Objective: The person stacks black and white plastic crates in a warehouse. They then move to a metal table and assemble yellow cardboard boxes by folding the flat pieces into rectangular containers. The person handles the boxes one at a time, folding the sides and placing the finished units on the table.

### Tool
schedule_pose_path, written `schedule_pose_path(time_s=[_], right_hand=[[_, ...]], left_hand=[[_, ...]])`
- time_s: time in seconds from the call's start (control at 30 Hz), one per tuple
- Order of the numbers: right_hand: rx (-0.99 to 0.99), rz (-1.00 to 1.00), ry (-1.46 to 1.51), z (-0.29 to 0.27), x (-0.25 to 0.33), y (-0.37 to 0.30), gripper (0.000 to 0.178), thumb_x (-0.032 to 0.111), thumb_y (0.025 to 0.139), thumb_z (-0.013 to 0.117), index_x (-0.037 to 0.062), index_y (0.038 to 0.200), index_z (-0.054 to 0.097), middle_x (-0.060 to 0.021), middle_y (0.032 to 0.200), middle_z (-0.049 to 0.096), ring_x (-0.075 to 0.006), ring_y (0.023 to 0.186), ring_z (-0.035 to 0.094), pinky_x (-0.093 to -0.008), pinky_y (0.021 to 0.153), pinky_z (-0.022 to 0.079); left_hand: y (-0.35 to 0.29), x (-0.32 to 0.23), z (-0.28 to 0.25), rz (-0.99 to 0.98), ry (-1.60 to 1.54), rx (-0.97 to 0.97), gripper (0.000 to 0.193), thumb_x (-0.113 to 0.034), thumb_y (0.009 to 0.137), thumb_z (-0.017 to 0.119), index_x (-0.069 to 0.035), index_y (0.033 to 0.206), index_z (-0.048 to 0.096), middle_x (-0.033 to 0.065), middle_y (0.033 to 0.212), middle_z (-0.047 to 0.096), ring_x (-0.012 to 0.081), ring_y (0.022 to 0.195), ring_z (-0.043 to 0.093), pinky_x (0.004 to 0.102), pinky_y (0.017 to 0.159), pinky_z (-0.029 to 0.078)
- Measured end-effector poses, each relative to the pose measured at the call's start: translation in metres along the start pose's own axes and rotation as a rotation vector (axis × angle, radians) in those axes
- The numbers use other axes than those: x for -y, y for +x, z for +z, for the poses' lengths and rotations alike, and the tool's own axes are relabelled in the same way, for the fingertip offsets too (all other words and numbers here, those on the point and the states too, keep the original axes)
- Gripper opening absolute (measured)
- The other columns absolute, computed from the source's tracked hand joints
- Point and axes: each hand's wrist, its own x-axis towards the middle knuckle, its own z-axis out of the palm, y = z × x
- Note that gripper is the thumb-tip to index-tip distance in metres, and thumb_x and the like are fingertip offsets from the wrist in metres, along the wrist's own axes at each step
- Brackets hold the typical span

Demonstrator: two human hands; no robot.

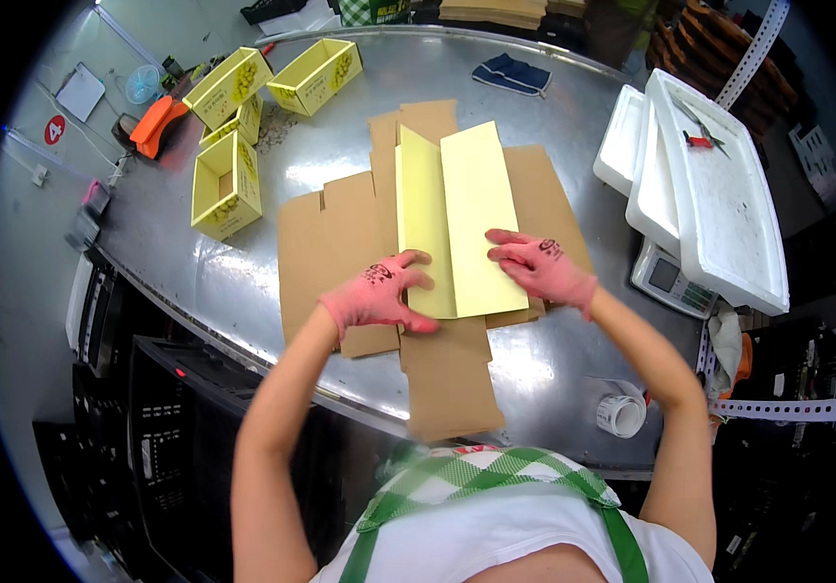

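A pale yellow card sheet (pixel 484 214), creased lengthwise into panels, lies on flat brown cardboard pieces (pixel 335 228) before me. My left hand (pixel 379 293), in a pink glove, rests over the sheet's left near part, thumb and fingers spread apart. At the right edge, my gloved right hand (pixel 546 267) has its fingers over the top of the panel, closed on that edge; its thumb is hard to make out. More brown cardboard (pixel 452 389) sticks out under the sheet toward me.
Several yellow open boxes (pixel 226 189) stand on the metal table (pixel 340 146) at the left. White foam trays (pixel 729 185) lean at the right above a scale (pixel 671 279). A tape roll (pixel 622 416) sits near the front edge; a dark blue cloth (pixel 512 74) lies farther back.
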Motion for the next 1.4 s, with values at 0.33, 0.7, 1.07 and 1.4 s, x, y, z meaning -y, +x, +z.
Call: schedule_pose_path(time_s=[0.33,0.7,1.07,1.4], right_hand=[[0.228,-0.317,-0.435,-0.008,-0.010,-0.053,0.058,0.013,0.063,0.067,0.0199,0.118,0.051,-0.0103,0.132,0.038,-0.0357,0.102,0.045,-0.0425,0.090,0.038],[-0.294,0.081,0.334,-0.069,0.038,0.035,0.027,0.011,0.074,0.067,0.0048,0.098,0.058,-0.0032,0.091,0.059,-0.0104,0.084,0.055,-0.0230,0.072,0.044],[-0.033,-0.297,-0.709,0.033,0.069,-0.075,0.042,0.028,0.075,0.058,0.0269,0.116,0.049,-0.0040,0.065,0.055,-0.0221,0.059,0.055,-0.0341,0.053,0.046],[-0.002,-0.446,-0.569,0.048,0.053,-0.097,0.057,0.012,0.072,0.052,0.0302,0.126,0.044,-0.0019,0.067,0.045,-0.0180,0.058,0.051,-0.0295,0.049,0.044]], left_hand=[[-0.041,0.049,-0.010,0.311,0.501,0.229,0.059,-0.020,0.059,0.075,-0.018,0.114,0.054,0.0115,0.131,0.035,0.0328,0.109,0.044,0.0364,0.091,0.041],[-0.027,0.051,-0.070,0.107,-0.849,-0.499,0.035,-0.003,0.076,0.059,-0.007,0.111,0.050,0.0031,0.096,0.053,0.0099,0.081,0.052,0.0214,0.072,0.044],[-0.078,-0.030,0.085,0.275,0.570,-0.536,0.047,-0.038,0.072,0.064,-0.019,0.113,0.053,0.0024,0.064,0.052,0.0187,0.048,0.052,0.0308,0.041,0.042],[-0.095,-0.029,0.105,0.414,0.441,-0.424,0.060,-0.019,0.071,0.058,-0.018,0.129,0.042,0.0018,0.083,0.050,0.0176,0.062,0.052,0.0280,0.051,0.045]])
